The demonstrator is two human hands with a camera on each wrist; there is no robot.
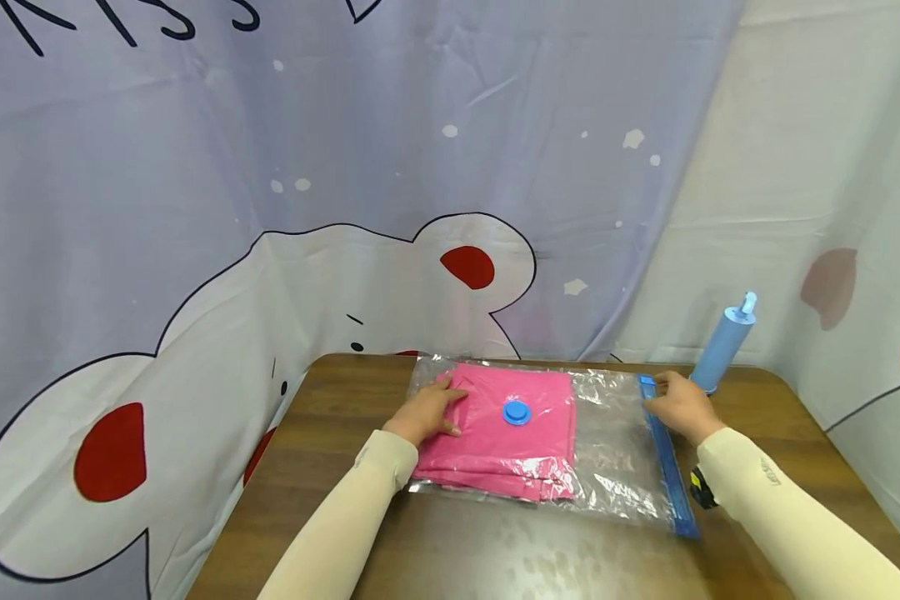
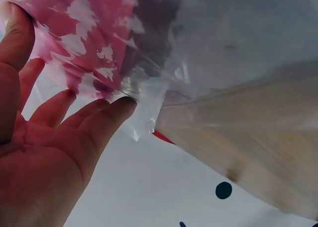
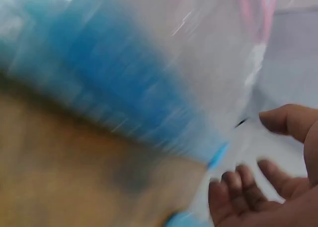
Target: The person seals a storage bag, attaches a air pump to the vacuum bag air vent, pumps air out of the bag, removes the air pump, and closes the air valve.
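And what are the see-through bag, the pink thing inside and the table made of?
The bag looks like thin, shiny clear plastic, with crinkles and bright glints. The pink bundle is probably folded cloth: layered edges show, but the bag's gloss hides its finish. The table seems wood or wood-look, softly shiny with brown grain.

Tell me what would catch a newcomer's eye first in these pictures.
Probably the bright pink folded bundle inside the clear bag on the wooden table, with a round blue valve over it. Next, perhaps the blue strip along the bag's right edge and the pale blue cylinder near the table's far right corner.
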